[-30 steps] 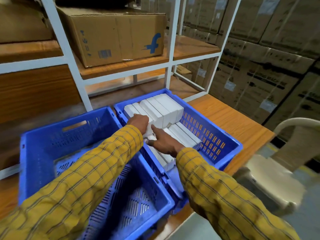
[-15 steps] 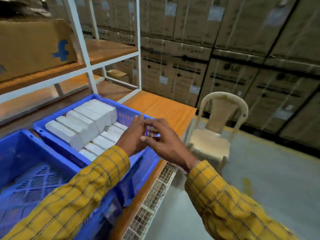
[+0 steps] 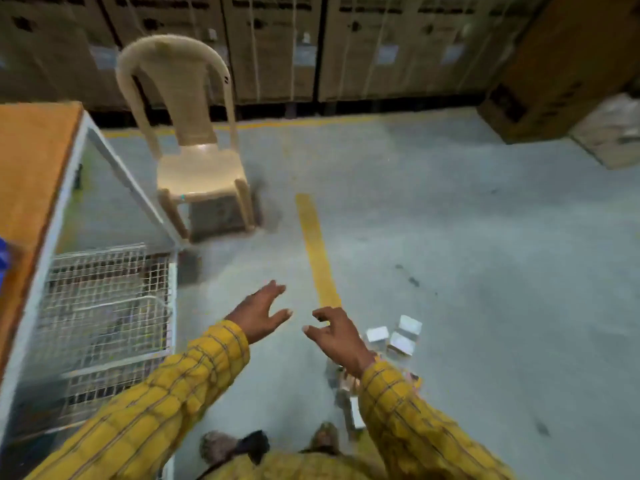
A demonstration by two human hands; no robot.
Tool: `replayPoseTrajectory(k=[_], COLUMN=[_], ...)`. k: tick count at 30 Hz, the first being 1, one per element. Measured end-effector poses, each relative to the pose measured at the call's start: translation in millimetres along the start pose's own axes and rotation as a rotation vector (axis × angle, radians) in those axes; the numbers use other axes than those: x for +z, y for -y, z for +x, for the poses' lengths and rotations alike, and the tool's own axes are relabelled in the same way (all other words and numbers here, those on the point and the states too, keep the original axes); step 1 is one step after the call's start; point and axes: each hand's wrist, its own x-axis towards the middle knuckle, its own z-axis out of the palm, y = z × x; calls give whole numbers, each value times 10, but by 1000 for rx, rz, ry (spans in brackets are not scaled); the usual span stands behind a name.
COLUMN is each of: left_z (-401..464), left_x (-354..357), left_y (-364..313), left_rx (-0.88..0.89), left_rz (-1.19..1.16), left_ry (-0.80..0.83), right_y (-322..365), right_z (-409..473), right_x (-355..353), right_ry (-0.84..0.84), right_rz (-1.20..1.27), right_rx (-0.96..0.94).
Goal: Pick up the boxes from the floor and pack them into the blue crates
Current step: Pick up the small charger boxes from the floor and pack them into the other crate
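We can barely make out the blurry white boxes [image 3: 394,336] on the floor [image 3: 485,271], orientation unclear, some hidden behind our right hand [image 3: 337,339], both it and left hand [image 3: 259,315] empty, fingers spread.

— Where are the boxes [image 3: 394,337]?
— Small, white, loose on the grey floor [image 3: 485,237], clustered just right of the yellow line; more lie nearer, partly hidden.
— And the crates?
— Only a blue sliver [image 3: 2,261] at the left edge, on the table [image 3: 27,161].
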Motion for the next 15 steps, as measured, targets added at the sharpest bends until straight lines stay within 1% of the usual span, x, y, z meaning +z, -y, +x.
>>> replayPoseTrajectory(k=[3,5,7,10,12,15], left_z=[145,184,227,339,445,660], left_x=[805,1196,1492,1770,1868,1936], left_y=[-322,-493,-629,-783,-855,-915], left_rx=[-13,-19,-16,-5,13,39], left_rz=[35,65,112,171,217,291], left_ry=[240,343,415,501,545,589], right_y=[-1075,-1685,-2248,-2654,-2741,-2920], right_z=[-258,-468,-653,-966,-1116,-1152], right_x=[-306,-469,-590,-742,-813,-795], right_ry=[-55,-47,-75,-171,-230,-271], right_rz=[-11,-20,25,102,158,239], right_rx=[249,393,513,625,662,742])
